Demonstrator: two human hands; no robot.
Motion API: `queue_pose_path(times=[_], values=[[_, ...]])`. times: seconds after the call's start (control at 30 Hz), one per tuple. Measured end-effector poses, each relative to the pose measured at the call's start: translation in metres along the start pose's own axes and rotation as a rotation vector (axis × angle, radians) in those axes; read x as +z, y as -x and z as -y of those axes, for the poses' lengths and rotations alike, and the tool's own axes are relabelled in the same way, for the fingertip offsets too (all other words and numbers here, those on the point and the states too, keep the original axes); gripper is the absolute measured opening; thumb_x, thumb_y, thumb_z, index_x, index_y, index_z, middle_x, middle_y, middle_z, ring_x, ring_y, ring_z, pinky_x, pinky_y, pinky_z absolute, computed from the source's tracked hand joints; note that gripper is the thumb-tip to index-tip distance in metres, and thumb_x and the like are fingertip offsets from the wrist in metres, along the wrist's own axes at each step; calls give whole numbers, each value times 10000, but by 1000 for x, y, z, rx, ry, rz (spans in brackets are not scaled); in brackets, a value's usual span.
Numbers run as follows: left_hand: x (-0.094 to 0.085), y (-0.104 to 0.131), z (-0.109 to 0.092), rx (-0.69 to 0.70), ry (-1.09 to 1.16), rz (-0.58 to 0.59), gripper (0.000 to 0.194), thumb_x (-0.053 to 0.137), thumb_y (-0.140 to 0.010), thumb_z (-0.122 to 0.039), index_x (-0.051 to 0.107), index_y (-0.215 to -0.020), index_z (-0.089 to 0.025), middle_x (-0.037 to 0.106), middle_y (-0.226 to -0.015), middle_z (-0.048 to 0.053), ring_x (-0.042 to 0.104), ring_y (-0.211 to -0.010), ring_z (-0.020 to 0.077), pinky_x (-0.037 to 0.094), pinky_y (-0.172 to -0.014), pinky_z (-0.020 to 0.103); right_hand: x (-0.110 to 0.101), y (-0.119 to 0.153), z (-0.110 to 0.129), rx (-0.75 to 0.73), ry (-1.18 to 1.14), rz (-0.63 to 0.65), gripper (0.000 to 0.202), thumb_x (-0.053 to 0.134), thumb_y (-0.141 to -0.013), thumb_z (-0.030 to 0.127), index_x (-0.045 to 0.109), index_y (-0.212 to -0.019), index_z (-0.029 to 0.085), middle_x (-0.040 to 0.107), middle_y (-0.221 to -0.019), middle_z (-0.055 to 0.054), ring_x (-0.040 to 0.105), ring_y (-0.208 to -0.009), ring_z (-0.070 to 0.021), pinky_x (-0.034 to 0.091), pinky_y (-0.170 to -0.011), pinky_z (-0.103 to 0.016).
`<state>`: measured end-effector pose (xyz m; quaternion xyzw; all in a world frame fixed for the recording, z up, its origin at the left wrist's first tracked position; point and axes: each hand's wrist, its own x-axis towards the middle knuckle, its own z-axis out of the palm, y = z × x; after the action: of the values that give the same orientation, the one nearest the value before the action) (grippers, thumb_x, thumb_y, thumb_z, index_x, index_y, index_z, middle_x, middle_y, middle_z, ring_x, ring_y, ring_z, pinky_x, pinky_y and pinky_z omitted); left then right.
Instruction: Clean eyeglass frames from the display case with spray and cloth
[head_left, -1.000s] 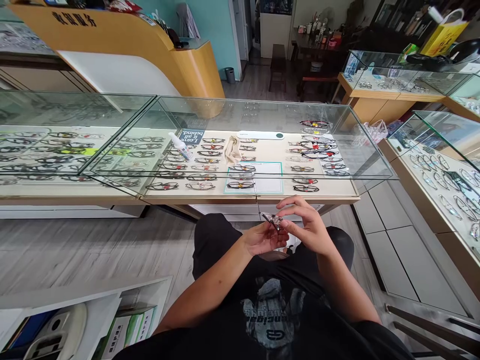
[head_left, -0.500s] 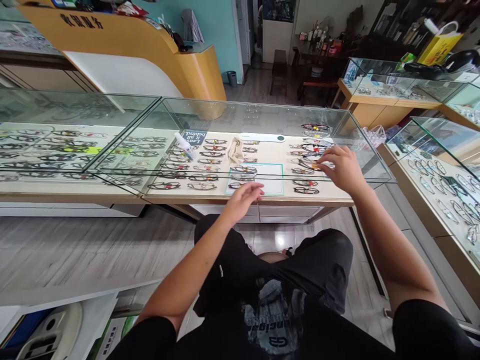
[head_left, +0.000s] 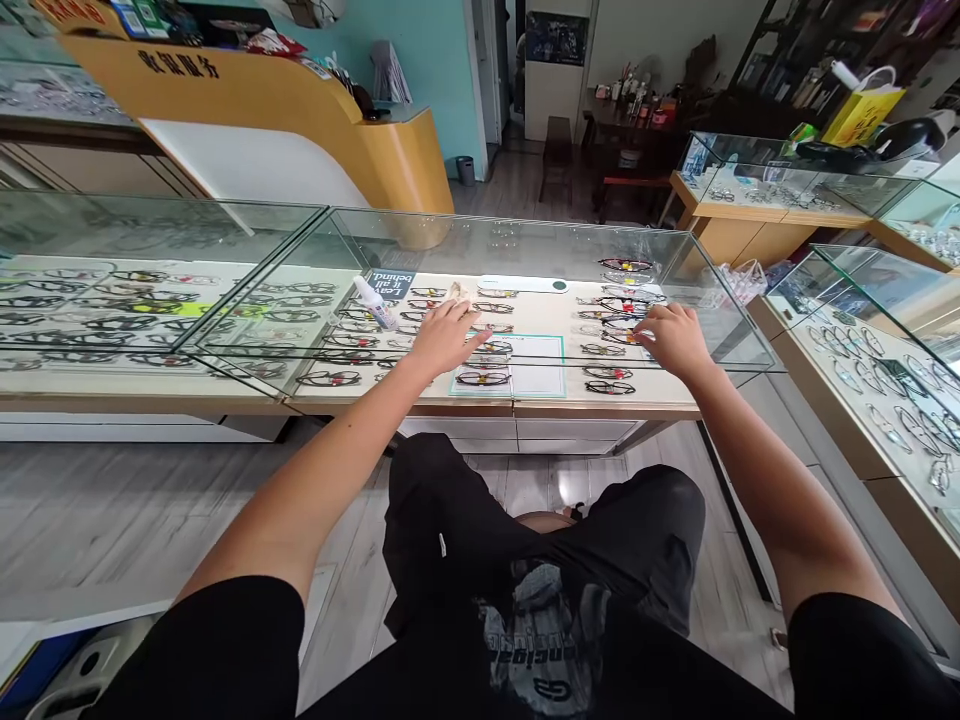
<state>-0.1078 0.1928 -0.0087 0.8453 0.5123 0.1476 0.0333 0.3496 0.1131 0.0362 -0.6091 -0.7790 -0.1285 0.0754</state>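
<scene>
My left hand (head_left: 448, 340) is stretched over the display case, palm down, fingers and thumb apart. Its fingertips reach a crumpled beige cloth (head_left: 458, 291), partly hidden by the hand. My right hand (head_left: 675, 340) is at the right column of frames, its fingers curled and pinched at the end of a pair of eyeglasses (head_left: 619, 336). Just below the left thumb is a white card with a green border (head_left: 538, 365), with eyeglasses (head_left: 484, 379) on its left part. A white bottle (head_left: 375, 303) lies left of the cloth.
The glass display case (head_left: 540, 408) holds several rows of eyeglasses. A dark printed card (head_left: 393, 284) and a long white case (head_left: 523, 284) lie toward its back. More glass cases (head_left: 885, 400) stand at the right. A wooden counter (head_left: 409, 170) rises behind.
My left hand has moved forward and left, from the case's front edge onto the cloth. My right hand has stayed by the same eyeglasses, a little lower in view.
</scene>
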Motion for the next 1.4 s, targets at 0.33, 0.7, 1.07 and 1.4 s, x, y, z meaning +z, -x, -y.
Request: queue_pose_path(times=[0.33,0.7,1.07,1.4], values=[[-3,60,-43,33,232,-313,521,513,-1063,-558,672,-1405,-200,462,-1691,155,300,-1633,358,199,-1347,566,12,3,-3,-14,-33,-33,324,554,-1059,368,842,-1054,220,749,-1111,-143,553,-1041,-331,354,-872,-460],[168,106,-111,-1082,1662,88,382,903,-803,-362,647,-1029,-192,679,-1056,126,708,-952,237,553,-888,367,-7,61,60,141,-346,-390,287,526,-1053,366,750,-1175,233,723,-1139,-133,635,-1082,-341,447,-950,-488],[239,75,-106,-1416,1829,56,364,711,-1015,-384,651,-1291,-154,677,-1256,106,698,-1051,214,621,-894,395,39,192,74,443,-543,-316,181,583,-1017,355,733,-1013,254,748,-973,-81,689,-968,-306,538,-923,-485],[245,91,-107,-1431,1739,82,398,692,-1030,-396,650,-1346,-157,679,-1305,117,700,-1098,233,633,-927,435,51,211,64,512,-475,-366,239,598,-1012,359,747,-1171,261,764,-1158,-120,687,-1102,-336,539,-1012,-553]])
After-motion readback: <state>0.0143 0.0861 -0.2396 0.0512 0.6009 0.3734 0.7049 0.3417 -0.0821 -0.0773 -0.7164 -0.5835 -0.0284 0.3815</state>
